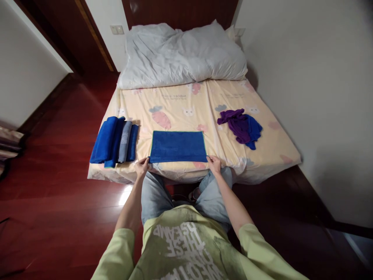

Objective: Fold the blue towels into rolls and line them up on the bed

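Note:
A blue towel point(178, 144) with a thin green edge lies spread flat near the front edge of the bed. My left hand point(142, 167) pinches its near left corner, and my right hand point(215, 165) pinches the near right corner. The near edge looks pulled straight between them. To the left of my left hand lie several folded or rolled towels point(106, 140), mostly blue, with a grey one point(124, 141) among them. On the right side of the bed sits a crumpled heap of a purple cloth point(237, 123) and a blue cloth point(254, 131).
The bed point(276, 155) has a cream sheet with carrot and rabbit prints. A bulky grey-white quilt point(183, 54) lies at its head against the dark headboard point(180, 13). A wall point(314, 77) stands close on the right. Reddish wood floor point(58, 194) runs along the left.

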The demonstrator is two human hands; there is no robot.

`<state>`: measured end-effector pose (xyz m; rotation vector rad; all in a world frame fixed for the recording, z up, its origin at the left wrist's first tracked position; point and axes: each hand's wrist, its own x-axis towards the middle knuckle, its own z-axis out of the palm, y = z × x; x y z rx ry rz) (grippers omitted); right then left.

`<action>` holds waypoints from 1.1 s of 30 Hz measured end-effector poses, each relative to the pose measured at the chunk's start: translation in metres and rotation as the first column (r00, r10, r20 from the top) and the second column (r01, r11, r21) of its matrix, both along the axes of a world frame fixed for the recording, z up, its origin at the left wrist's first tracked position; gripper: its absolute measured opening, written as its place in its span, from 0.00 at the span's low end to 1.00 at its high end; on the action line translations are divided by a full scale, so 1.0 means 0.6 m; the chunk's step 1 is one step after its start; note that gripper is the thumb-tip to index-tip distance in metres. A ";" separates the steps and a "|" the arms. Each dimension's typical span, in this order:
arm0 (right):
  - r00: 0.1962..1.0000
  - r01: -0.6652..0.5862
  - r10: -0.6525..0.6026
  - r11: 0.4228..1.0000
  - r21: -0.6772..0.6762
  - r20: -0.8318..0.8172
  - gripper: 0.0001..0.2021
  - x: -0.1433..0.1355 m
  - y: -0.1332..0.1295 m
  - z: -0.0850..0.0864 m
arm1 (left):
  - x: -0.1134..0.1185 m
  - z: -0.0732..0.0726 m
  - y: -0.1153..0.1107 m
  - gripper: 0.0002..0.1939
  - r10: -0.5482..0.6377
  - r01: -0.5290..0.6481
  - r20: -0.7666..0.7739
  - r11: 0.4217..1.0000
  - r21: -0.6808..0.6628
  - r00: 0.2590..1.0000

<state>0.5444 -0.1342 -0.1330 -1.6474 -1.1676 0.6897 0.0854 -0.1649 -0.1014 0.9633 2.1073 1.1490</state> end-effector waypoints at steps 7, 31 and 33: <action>0.997 0.001 0.000 1.000 -0.005 0.072 0.21 -0.005 -0.003 0.009 | 0.003 -0.011 -0.002 0.24 0.051 -0.054 0.069 0.997 0.047 0.996; 0.954 -0.009 0.031 0.997 -0.075 0.299 0.12 -0.030 0.002 0.026 | 0.010 0.024 0.027 0.12 -0.247 0.224 -0.411 0.969 -0.105 0.878; 0.920 -0.074 0.076 0.997 -0.020 0.385 0.13 -0.032 -0.003 0.034 | 0.010 0.027 0.027 0.11 -0.294 0.297 -0.496 0.952 -0.076 0.817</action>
